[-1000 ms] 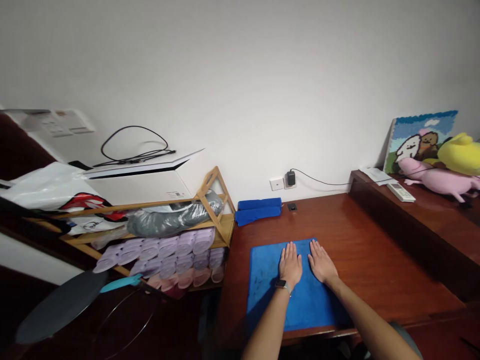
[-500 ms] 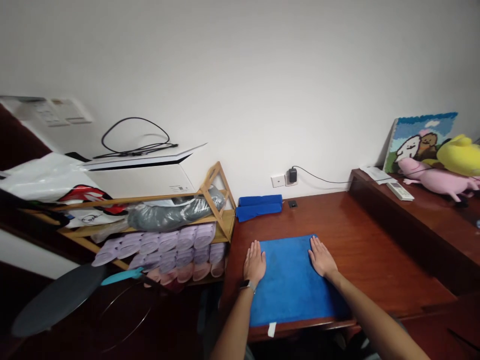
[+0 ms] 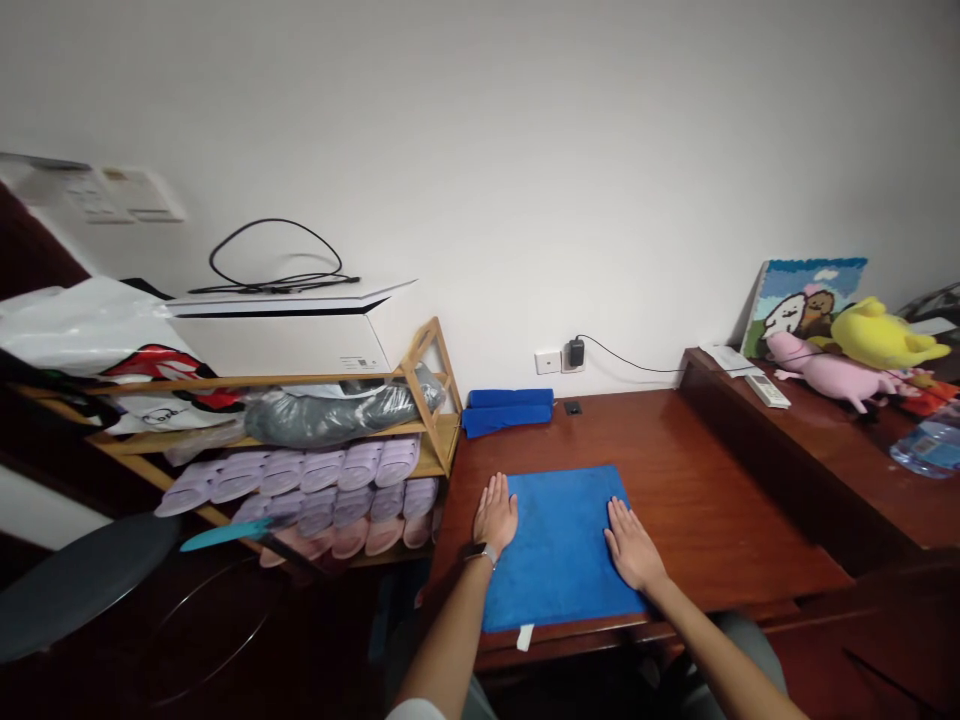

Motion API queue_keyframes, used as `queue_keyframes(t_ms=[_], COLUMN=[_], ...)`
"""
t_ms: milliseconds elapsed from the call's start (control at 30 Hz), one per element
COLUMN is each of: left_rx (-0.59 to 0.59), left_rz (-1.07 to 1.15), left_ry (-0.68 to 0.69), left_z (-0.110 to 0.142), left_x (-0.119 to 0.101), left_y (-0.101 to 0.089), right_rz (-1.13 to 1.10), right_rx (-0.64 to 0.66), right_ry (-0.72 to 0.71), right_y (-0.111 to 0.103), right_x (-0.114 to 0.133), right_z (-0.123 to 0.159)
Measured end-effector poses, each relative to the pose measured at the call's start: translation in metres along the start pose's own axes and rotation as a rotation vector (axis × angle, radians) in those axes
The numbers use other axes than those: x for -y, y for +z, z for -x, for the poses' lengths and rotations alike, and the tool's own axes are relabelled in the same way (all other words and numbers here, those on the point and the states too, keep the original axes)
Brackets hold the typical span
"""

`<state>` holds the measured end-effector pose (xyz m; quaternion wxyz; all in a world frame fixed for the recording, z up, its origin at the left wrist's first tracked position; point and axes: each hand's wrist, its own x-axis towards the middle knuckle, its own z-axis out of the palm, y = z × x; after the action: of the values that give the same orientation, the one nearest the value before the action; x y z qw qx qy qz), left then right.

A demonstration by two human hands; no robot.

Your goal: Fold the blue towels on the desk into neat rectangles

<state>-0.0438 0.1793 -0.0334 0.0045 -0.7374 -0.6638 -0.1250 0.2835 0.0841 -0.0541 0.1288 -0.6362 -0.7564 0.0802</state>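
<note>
A blue cloth (image 3: pixel 559 550) lies flat on the brown wooden desk (image 3: pixel 720 500), a white tag hanging at its front edge. My left hand (image 3: pixel 496 515) rests flat along the cloth's left edge, fingers stretched out and pointing away from me. On the opposite side, my right hand (image 3: pixel 632 548) lies flat over the cloth's right edge, its fingers extended. Neither hand grips the cloth. Two folded or rolled dark blue cloths (image 3: pixel 508 410) sit at the back left of the desk, against the wall.
A wooden rack (image 3: pixel 424 400) with several pairs of slippers (image 3: pixel 322 470) and a white box (image 3: pixel 285 343) stands left. On the raised right ledge are a remote (image 3: pixel 767 390), a pink plush toy (image 3: pixel 829 378) and a bottle (image 3: pixel 926 450). A black adapter (image 3: pixel 576 352) is plugged into the wall.
My right hand has moved down the cloth's right edge toward me, from the far corner. My left hand stays near the far left corner. The camera view has shifted slightly.
</note>
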Motion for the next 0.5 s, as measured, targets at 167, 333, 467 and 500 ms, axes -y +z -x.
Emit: queue_keyframes(t_ms=[167, 333, 467, 500], left_rx=[-0.013, -0.090, -0.058, -0.031], left_rz=[-0.039, 0.004, 0.126, 0.151], left_ry=[0.018, 0.191, 0.304, 0.315], left_z=[0.005, 0.034, 0.061, 0.065], left_x=[-0.019, -0.109, -0.187, -0.199], left_y=[-0.014, -0.007, 0.008, 0.010], right_rz=[-0.015, -0.022, -0.008, 0.001], right_rx=[0.018, 0.004, 0.015, 0.018], right_ry=[0.017, 0.008, -0.032, -0.051], right_y=[-0.008, -0.008, -0.003, -0.002], right_x=[0.007, 0.008, 0.004, 0.002], right_z=[-0.002, -0.004, -0.004, -0.004])
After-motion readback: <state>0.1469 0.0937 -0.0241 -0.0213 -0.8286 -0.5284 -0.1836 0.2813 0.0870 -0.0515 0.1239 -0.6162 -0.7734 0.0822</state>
